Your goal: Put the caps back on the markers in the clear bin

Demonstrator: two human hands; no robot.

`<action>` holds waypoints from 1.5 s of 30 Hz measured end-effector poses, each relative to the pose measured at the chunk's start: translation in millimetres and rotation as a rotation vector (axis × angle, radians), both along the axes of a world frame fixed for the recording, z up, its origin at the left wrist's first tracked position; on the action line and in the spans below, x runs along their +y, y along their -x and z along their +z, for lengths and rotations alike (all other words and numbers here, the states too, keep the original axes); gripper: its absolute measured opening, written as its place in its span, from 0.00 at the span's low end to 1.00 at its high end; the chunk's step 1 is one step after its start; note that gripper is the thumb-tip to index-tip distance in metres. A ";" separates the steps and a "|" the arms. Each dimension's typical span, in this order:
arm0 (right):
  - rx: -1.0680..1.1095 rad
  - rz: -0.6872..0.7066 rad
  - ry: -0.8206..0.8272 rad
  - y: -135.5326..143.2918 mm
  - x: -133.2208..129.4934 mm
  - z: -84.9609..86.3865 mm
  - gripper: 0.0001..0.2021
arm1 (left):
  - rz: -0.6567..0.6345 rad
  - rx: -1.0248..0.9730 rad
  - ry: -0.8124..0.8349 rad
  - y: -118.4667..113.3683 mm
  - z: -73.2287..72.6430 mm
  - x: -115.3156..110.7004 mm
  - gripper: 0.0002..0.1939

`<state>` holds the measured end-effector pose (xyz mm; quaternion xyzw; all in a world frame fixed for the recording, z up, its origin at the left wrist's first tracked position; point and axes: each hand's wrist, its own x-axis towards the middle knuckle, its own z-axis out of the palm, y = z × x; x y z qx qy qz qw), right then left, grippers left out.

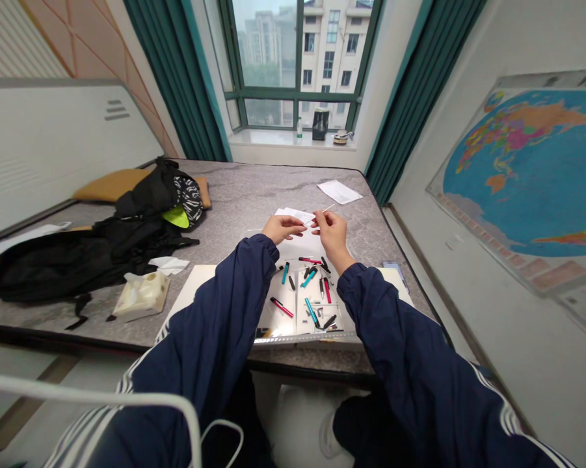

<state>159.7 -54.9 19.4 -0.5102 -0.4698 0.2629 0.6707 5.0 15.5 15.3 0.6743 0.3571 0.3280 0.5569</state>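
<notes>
In the head view, my right hand pinches a thin white stick between thumb and fingertips, above the papers and beyond the pen parts. My left hand meets its near end with fingers bunched close; I cannot tell whether they truly grip it. Red pen pieces, teal pen pieces and black ones lie loose on the pale divided tray nearer me. I judge the step in hand to be fine two-handed work on this one slender part. The next move calls for light, steady fingertips and the stick kept in line, since it looks easy to bend or drop
</notes>
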 end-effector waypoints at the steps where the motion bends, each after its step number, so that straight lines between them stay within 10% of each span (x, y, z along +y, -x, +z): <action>1: -0.009 0.024 0.016 0.6 0.5 -1.1 0.20 | 0.000 0.002 -0.001 0.0 -0.2 0.3 0.23; 45: -0.434 0.181 0.265 1.2 0.7 -15.8 0.14 | -0.115 0.062 -0.047 0.6 -8.6 -1.7 0.33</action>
